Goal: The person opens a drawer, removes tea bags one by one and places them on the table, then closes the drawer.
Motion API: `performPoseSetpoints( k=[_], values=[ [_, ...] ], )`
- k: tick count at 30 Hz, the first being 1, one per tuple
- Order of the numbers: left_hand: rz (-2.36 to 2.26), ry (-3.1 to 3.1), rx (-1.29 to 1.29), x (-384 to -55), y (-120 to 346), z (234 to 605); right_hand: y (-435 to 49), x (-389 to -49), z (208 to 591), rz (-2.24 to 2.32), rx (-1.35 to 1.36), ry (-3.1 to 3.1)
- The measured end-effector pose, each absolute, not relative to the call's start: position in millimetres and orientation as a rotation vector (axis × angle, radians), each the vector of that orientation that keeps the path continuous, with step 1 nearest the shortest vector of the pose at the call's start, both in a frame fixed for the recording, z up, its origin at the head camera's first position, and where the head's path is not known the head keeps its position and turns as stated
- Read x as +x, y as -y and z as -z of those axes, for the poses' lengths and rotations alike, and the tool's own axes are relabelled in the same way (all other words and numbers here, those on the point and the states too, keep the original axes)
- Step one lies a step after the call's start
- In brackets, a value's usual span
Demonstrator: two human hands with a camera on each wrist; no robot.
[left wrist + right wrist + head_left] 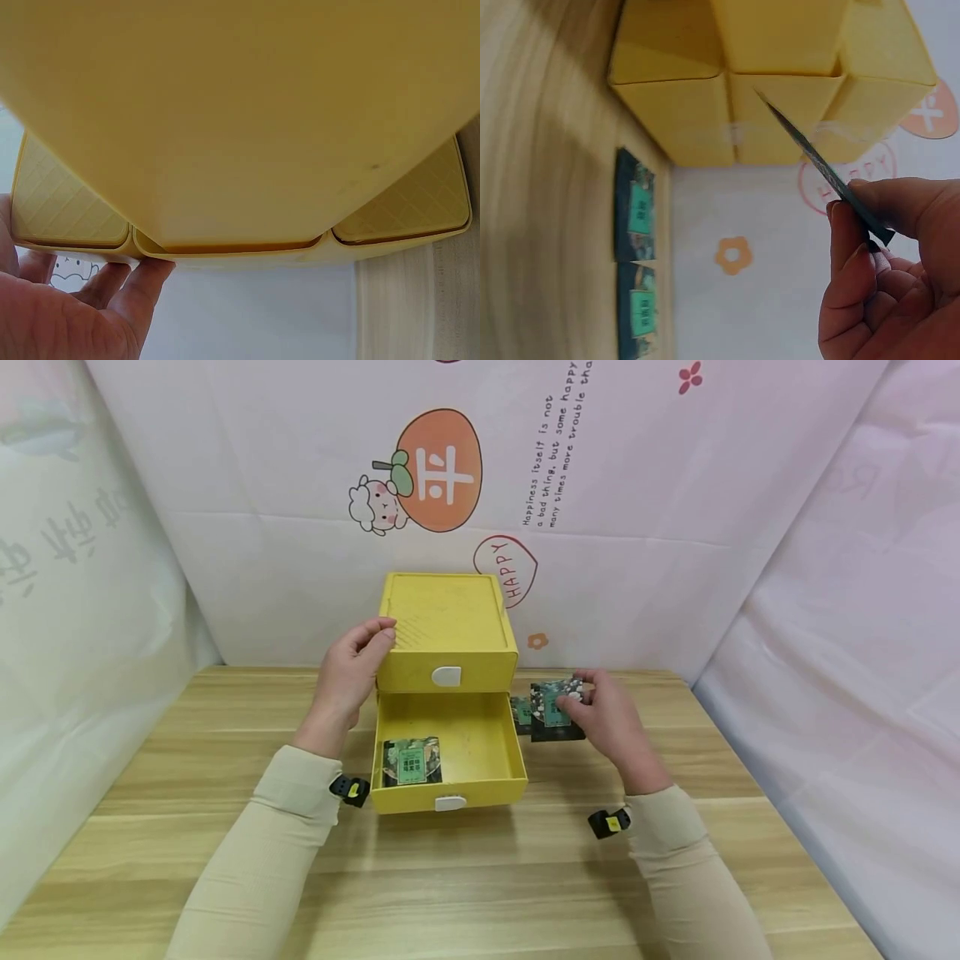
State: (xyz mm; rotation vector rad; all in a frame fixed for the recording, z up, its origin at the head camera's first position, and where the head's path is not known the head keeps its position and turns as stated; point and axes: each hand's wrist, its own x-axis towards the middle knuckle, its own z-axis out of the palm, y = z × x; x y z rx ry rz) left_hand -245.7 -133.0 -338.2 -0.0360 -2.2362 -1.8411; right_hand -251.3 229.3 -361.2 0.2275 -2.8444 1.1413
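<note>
A yellow drawer cabinet [450, 614] stands on the table with its middle drawer [480, 752] pulled out. My left hand [351, 672] holds the cabinet's top left edge, its fingers bent round the corner in the left wrist view. To the right of the cabinet, my right hand [611, 714] pinches a flat, square dark sachet [553, 710] with a teal label and floral print. Seen edge-on in the right wrist view, the sachet [817, 159] is thin. Another sachet [412, 762] lies in the drawer's front left corner.
Two more sachets, a nearer one [635, 206] and a second [637, 311], lie on the wooden table [480, 877] beside the cabinet. Behind stands a white printed backdrop [300, 577], with white cloth [862, 652] at the sides. White tabs [447, 676] mark the drawer fronts.
</note>
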Motion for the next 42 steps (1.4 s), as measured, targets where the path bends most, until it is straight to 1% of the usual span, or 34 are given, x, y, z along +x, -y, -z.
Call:
performPoseSetpoints(
  k=[9, 23, 32, 42],
  values=[
    [1.843, 2.237, -0.032, -247, 133, 338, -230, -259, 379, -1.126, 0.212, 2.915],
    [1.843, 2.234, -0.019, -246, 133, 337, -224, -263, 398, -1.059, 0.222, 3.027],
    [1.836, 2.249, -0.023, -246, 133, 337, -217, -266, 415, -0.979, 0.163, 3.122],
    [1.837, 2.251, -0.025, -246, 134, 337, -216, -267, 425, -0.97, 0.121, 3.177]
  ],
)
